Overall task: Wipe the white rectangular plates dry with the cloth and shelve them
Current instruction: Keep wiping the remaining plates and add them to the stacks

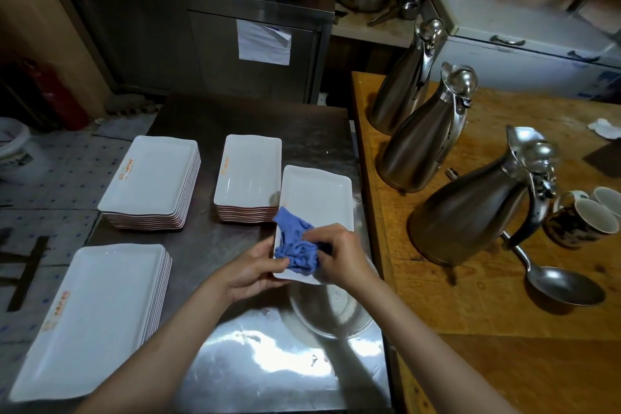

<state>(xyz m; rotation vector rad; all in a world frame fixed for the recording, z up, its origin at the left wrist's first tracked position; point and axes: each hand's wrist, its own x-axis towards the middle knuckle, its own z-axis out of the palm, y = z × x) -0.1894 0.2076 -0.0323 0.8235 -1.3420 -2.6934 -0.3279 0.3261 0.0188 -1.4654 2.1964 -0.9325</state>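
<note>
Plate [316,198] mid-wipe, held just right of the small plate stack [248,175].
Left hand [250,270] gripped its near edge; right hand [339,255] bunched the blue cloth [295,245] on it. Wiping appeared underway; stacking likely followed.

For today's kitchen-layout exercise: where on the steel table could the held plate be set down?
Bare steel table lies near, between the near-left plate stack and the bowl. The far strip behind the stacks is free. Between stacks it's tight.

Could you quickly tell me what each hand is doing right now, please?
Left hand: grips the near edge of the white plate.
Right hand: holds the blue cloth bunched on that plate.
</note>
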